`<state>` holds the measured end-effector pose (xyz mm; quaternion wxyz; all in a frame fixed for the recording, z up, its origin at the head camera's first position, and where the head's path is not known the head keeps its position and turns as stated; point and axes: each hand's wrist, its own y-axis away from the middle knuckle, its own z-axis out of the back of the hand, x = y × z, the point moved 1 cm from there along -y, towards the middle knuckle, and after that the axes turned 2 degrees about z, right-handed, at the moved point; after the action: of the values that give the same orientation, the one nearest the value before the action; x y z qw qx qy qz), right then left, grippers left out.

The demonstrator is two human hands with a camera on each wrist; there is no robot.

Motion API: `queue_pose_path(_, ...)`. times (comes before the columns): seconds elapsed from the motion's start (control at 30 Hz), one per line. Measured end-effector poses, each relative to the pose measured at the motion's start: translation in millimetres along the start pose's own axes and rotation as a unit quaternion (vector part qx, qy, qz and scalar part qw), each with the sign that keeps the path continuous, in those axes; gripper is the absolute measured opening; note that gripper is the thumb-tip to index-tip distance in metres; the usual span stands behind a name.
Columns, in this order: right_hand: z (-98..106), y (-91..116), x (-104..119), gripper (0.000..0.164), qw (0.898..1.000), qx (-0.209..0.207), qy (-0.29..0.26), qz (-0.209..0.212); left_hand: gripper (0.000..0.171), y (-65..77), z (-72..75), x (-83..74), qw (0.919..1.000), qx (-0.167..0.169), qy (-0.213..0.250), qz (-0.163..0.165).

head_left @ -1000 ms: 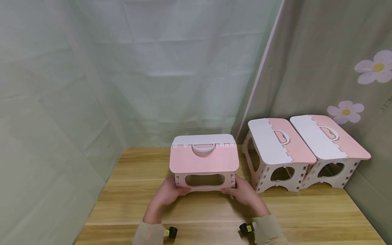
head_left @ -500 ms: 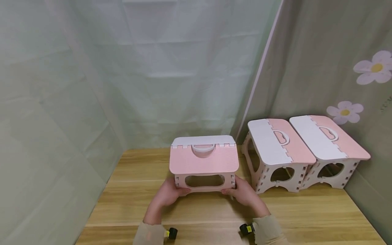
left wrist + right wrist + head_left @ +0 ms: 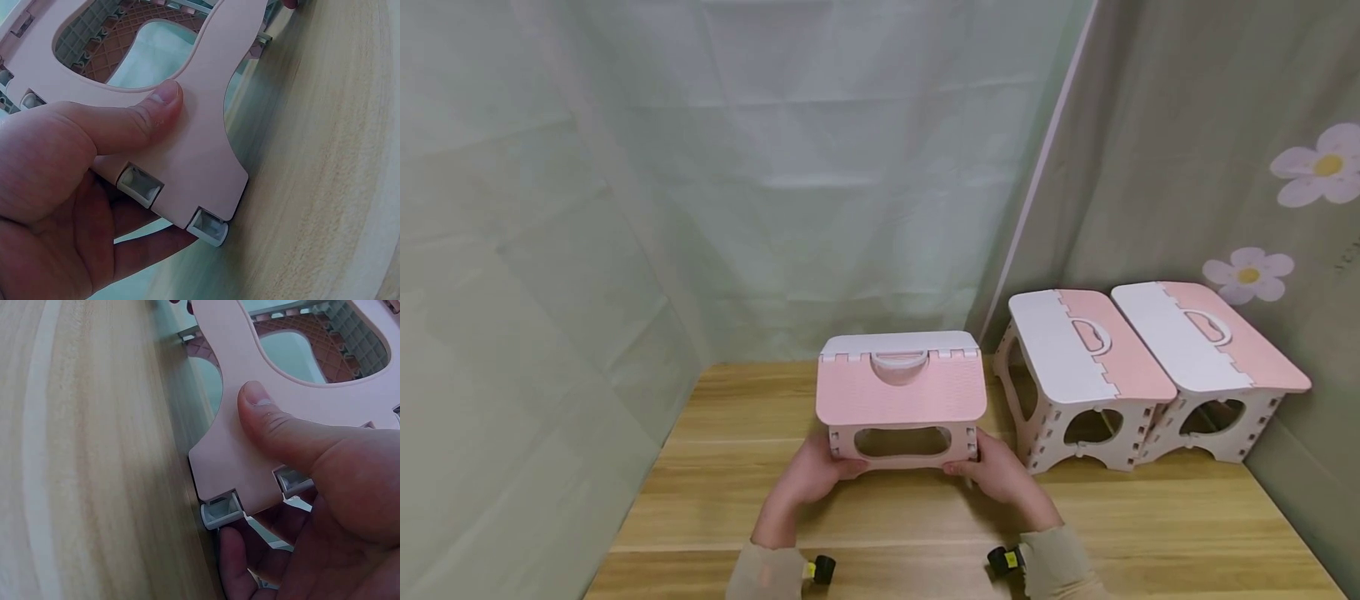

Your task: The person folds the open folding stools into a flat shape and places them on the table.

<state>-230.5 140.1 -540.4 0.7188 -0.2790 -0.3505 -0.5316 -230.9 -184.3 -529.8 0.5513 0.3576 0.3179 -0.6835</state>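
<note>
A pink and white folding step stool (image 3: 901,400) stands in the middle of the wooden table, its top slanting down toward me at the hinge and a white carry handle across the top. My left hand (image 3: 812,471) grips its lower left leg corner, the thumb laid across the pink front panel (image 3: 200,131) in the left wrist view, fingers behind the edge. On the other side my right hand (image 3: 996,471) holds the lower right corner the same way, its thumb on the panel (image 3: 231,406) in the right wrist view. Fingers behind the legs are partly hidden.
Two more folding stools, one nearer (image 3: 1090,346) and one at the far right (image 3: 1206,333), stand unfolded side by side, close to the held stool. Pale curtains (image 3: 850,208) hang behind the wooden table (image 3: 910,533) and along both its sides.
</note>
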Motion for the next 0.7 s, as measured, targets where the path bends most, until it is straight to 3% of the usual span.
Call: queue_pose_path(0.7,-0.9,0.2,-5.7,0.041,1.0,0.007,-0.005,0.008,0.048,2.5,-1.7,0.3,0.9999,0.005,0.007,-0.006)
